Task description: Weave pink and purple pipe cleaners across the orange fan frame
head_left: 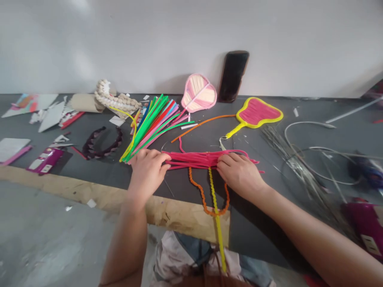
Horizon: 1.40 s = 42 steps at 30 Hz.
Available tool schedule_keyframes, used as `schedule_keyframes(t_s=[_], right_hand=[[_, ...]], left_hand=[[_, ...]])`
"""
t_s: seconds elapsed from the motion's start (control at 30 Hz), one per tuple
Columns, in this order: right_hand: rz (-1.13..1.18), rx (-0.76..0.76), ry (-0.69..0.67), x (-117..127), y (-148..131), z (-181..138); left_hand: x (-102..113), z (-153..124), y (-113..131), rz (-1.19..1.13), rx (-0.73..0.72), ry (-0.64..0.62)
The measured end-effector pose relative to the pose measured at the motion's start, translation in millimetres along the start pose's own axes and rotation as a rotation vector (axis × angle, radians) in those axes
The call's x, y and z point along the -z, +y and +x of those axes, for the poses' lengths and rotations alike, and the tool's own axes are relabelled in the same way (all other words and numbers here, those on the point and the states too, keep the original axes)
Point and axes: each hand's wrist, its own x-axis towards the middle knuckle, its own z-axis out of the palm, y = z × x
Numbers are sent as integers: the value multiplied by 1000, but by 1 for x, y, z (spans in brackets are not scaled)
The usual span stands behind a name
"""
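Note:
A row of pink-red pipe cleaners (194, 159) stretches level between my two hands, just above the table. My left hand (149, 169) is closed on its left end, thumb and forefinger pinched together. At the other end my right hand (241, 173) is closed round the strands, and a few loose tips stick out past it. Below the row hangs an orange twisted loop (204, 197). A yellow twisted strand (219, 229) runs down across it toward my lap. Beside my left hand lies a fan of green, red, pink and blue pipe cleaners (155, 121).
Behind stand a pink-and-cream fan shape (199, 93) and a phone (233, 75) against the wall. A yellow-rimmed pink fan (260, 113) lies back right, near thin wires (299, 171). To the left are a dark braided headband (101, 143) and a purple pack (44, 160).

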Motion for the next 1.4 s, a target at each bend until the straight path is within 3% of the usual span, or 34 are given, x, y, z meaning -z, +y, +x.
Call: schedule_keyframes(t_s=[0.2, 0.33, 0.43, 0.53, 0.6, 0.8, 0.87, 1.03, 1.23, 1.33, 1.4], right_hand=[[1, -51, -38, -1, -2, 2], [-1, -65, -46, -1, -3, 3], [8, -73, -46, -1, -3, 4], [22, -65, -60, 0, -3, 5], [27, -62, -76, 1, -3, 6], [37, -68, -103, 3, -3, 7], [40, -71, -115, 4, -3, 8], [44, -61, -136, 4, -3, 9], [49, -30, -122, 2, 0, 10], [48, -23, -120, 2, 1, 10], [53, -27, -110, 1, 1, 10]], left_hand=[[-1, 1, 1, -50, -75, 29], [-3, 0, 11, -542, 33, 68], [-14, -1, 28, -917, 172, -36], [-25, -1, 39, -1091, 193, -139], [-29, -3, 41, -1077, 158, -155], [-11, -5, 35, -556, -155, -171], [0, -2, 32, -578, -146, -247], [13, 10, 26, -866, 53, -383], [-11, 13, 33, -1267, 143, -278], [-28, 15, 37, -1126, 118, -236], [-35, 18, 38, -910, 8, -164]])
